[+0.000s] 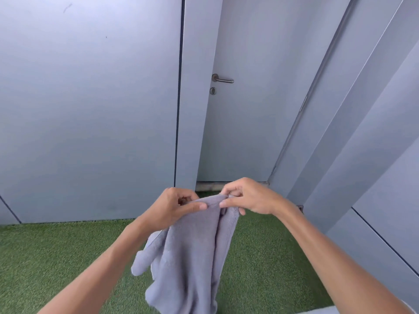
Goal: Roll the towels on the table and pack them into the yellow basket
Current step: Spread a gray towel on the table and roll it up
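1. A grey towel (192,252) hangs in the air in front of the person, held up by its top edge; the cloth falls in loose vertical folds and runs out of the bottom of the view.
2. A smaller flap of the towel droops to the left side, below the left forearm.
3. The left hand (174,207) pinches the top edge, thumb laid along the front of the cloth and fingers curled behind it.
4. The right hand (247,196) grips the same edge just beside the left, thumb in front and fingertips tucked over the hem; the two hands are close together, nearly touching.
5. Both bare forearms reach in from the lower corners of the view.
6. Below the towel lies green artificial turf (45,257).
7. Behind stands a grey door (240,132) with a metal lever handle (223,78) and a round keyhole (213,90) under it.
8. Grey wall panels (90,109) flank the door on both sides.
9. A pale surface (322,310) shows at the bottom right edge; what it is cannot be told.
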### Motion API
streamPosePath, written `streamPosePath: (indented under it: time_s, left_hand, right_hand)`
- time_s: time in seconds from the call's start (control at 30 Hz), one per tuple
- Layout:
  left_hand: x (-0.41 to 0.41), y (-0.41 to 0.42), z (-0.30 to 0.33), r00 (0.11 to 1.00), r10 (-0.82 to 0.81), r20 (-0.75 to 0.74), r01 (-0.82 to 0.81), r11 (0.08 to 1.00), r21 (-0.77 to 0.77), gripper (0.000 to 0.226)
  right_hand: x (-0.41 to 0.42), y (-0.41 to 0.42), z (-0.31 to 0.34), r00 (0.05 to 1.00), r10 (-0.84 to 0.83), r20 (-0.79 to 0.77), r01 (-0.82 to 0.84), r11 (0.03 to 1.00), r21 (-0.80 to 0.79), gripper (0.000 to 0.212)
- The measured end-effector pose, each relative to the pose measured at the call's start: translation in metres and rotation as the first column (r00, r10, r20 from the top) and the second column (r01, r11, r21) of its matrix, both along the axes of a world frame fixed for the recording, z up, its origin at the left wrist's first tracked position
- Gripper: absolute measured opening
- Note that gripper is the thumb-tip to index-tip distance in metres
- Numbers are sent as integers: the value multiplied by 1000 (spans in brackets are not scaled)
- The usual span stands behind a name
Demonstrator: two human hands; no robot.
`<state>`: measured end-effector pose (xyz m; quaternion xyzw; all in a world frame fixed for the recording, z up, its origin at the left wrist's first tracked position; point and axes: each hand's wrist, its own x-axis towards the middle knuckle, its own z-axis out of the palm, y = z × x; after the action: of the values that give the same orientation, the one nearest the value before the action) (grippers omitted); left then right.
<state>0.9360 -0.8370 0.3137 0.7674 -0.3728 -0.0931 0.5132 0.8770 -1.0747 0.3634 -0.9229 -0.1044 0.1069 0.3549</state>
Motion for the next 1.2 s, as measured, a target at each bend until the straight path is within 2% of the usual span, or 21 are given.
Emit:
streamPosePath:
  time_s: [0.13, 0.2, 0.3, 0.4, 0.43, 0.47, 0.57, 0.6, 0.67, 0.73, 0.87, 1.03, 1.2]
  left_hand:
    - [4, 28, -30, 995, -32, -93, 45, 988, 147, 44]
    - [7, 42, -41, 994, 6, -113, 17, 980, 200, 46]
    - [5, 44, -41, 995, 48, -85, -32, 982, 187, 47]
    - [-8, 16, -22, 998, -55, 3, 54, 990, 130, 37]
    - [-13, 6, -16, 995, -95, 29, 91, 989, 114, 32]
    - [-16, -3, -13, 991, -125, 50, 119, 987, 105, 28]
    - [-15, -7, -15, 989, -132, 60, 127, 989, 79, 25]
    - [-13, -3, -19, 992, -120, 51, 116, 990, 74, 25]
    - [-9, 6, -32, 992, -120, 32, 116, 988, 106, 29]
    - [-4, 18, -49, 994, -103, 25, 97, 980, 172, 43]
    - [8, 46, -74, 999, 3, 39, -12, 973, 229, 61]
    - [2, 34, -89, 997, 19, 70, -40, 949, 314, 51]
    - [-37, -7, -121, 998, 44, -43, -22, 910, 414, 45]
  right_hand:
    - [-6, -41, -1, 976, -199, 86, 197, 980, 30, 9]
    - [-10, -58, -4, 959, -276, 69, 273, 960, 59, 9]
    - [-15, -51, -14, 972, -232, -38, 232, 973, -7, 9]
    - [-18, -7, -25, 985, -73, -155, 70, 997, -26, 51]
    - [-17, 7, -28, 984, -34, -177, 31, 999, -19, 58]
    - [-16, 18, -29, 983, -5, -183, 4, 1000, -6, 55]
    - [-15, 29, -25, 990, -5, -144, 6, 1000, 1, 15]
    - [-16, 27, -23, 991, -26, -129, 24, 1000, -15, 11]
    - [-21, 19, -22, 992, -66, -108, 61, 997, -46, 14]
    - [-28, 6, -23, 989, -122, -81, 116, 990, -84, 14]
    - [-48, -26, -25, 958, -285, -28, 280, 953, -117, 13]
    - [-71, -36, -48, 922, -383, -51, 370, 912, -175, 13]
    - [-102, -65, -97, 862, -499, -85, 461, 844, -274, 10]
